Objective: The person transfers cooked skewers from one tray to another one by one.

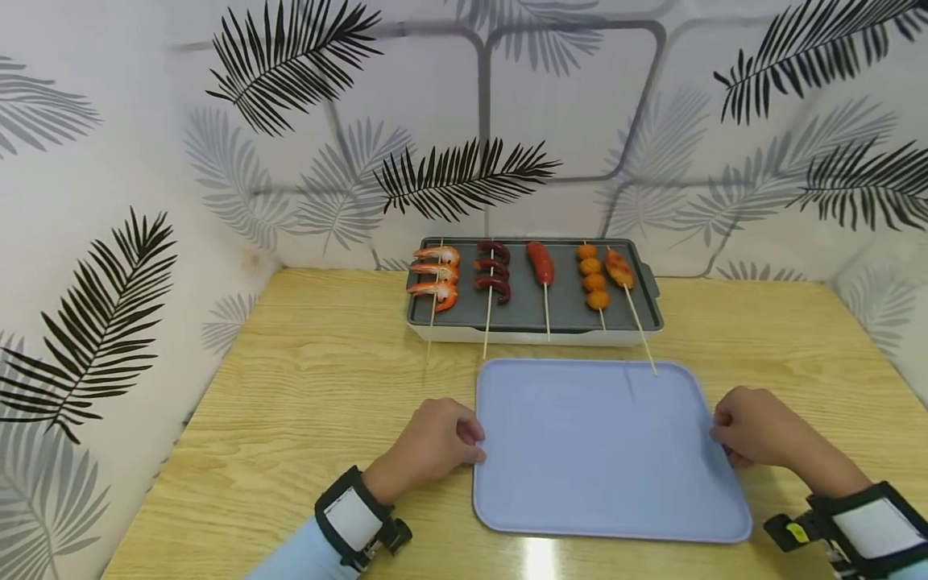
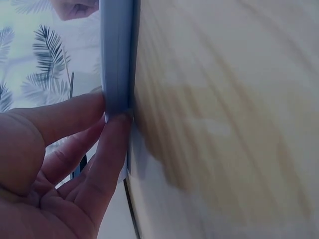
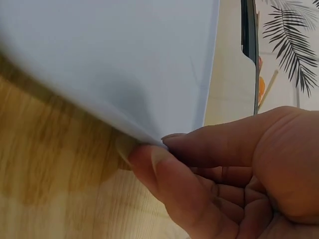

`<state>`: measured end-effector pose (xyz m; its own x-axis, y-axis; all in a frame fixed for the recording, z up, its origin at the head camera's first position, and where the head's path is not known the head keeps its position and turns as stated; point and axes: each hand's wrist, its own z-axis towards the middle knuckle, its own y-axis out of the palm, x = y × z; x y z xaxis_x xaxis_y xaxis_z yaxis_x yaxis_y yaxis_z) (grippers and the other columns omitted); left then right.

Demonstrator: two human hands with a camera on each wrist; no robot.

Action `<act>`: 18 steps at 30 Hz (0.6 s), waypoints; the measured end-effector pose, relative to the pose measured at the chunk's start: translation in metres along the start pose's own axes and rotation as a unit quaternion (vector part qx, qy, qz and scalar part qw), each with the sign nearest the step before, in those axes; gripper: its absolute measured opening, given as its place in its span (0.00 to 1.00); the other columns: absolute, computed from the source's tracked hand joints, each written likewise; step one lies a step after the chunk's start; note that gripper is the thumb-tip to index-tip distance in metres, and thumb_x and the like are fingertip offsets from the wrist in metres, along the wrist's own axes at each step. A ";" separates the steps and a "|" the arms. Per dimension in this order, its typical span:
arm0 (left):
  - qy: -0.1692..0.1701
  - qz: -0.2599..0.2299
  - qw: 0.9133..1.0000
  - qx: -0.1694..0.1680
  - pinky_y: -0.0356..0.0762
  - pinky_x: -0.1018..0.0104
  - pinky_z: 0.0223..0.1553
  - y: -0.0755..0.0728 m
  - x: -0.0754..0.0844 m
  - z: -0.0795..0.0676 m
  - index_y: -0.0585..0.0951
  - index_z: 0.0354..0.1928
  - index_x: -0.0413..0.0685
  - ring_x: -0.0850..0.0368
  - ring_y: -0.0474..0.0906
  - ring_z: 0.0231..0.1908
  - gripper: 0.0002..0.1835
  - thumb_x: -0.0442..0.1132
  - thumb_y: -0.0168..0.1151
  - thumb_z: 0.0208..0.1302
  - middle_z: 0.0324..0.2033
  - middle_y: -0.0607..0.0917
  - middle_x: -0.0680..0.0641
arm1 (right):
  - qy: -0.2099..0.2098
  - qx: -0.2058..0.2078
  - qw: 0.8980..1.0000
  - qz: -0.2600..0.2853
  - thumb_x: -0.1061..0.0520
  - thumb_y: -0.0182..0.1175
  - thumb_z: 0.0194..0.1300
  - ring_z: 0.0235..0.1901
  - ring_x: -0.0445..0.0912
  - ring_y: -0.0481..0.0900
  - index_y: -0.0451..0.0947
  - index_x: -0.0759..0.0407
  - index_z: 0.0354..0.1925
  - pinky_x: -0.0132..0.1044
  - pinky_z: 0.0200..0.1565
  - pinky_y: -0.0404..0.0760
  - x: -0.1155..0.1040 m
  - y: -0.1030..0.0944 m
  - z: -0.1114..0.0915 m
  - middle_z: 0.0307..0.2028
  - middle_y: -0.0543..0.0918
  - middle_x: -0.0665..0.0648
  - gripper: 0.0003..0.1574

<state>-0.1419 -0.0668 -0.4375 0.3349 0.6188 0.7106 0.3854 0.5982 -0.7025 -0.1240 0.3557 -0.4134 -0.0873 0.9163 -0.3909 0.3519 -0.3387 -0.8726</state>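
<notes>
A pale blue rectangular tray (image 1: 609,451) is held between both hands over the front of the table. My left hand (image 1: 440,439) pinches its left edge; in the left wrist view the thumb lies on one side of the rim (image 2: 117,55) and the fingertips on the other. At the opposite edge my right hand (image 1: 757,431) pinches the tray (image 3: 124,59) between thumb and fingers. Just behind the tray stands a grill (image 1: 522,314) with a dark plate.
On the grill lie skewers of shrimp (image 1: 435,278), dark red curled pieces (image 1: 493,270), a sausage (image 1: 540,262), orange balls (image 1: 593,278) and a browned oval piece (image 1: 619,268). Several sticks overhang its front edge. A leaf-patterned wall (image 1: 435,97) rises behind the wooden table (image 1: 290,387).
</notes>
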 end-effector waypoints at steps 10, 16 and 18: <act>-0.024 0.006 1.000 -0.018 0.74 0.68 0.30 -0.024 -0.018 -0.017 0.84 0.26 0.46 0.65 0.75 0.24 0.09 0.32 0.77 0.46 0.20 0.80 0.57 | -0.021 -0.027 0.999 0.042 0.65 0.59 0.63 0.16 0.42 0.76 0.77 0.59 0.20 0.36 0.21 0.76 -0.025 0.010 0.011 0.15 0.77 0.49 0.14; -0.047 0.003 0.999 -0.010 0.74 0.67 0.29 -0.035 -0.025 -0.027 0.83 0.28 0.46 0.64 0.75 0.24 0.10 0.32 0.78 0.45 0.20 0.80 0.56 | -0.032 -0.043 0.996 0.071 0.66 0.60 0.64 0.16 0.43 0.78 0.78 0.60 0.22 0.35 0.21 0.78 -0.037 0.014 0.016 0.15 0.78 0.50 0.13; -0.055 0.003 0.998 -0.007 0.74 0.66 0.29 -0.037 -0.026 -0.029 0.83 0.28 0.46 0.63 0.75 0.24 0.11 0.32 0.78 0.45 0.20 0.80 0.56 | -0.037 -0.041 0.996 0.069 0.66 0.60 0.64 0.16 0.43 0.78 0.77 0.60 0.21 0.36 0.21 0.78 -0.040 0.015 0.017 0.15 0.78 0.50 0.14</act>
<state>-0.1402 -0.1199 -0.4293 0.2400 0.6749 0.6978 0.3967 0.5878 -0.7050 -0.1312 0.3109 -0.4157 -0.1007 0.8431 -0.5283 0.4398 -0.4386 -0.7837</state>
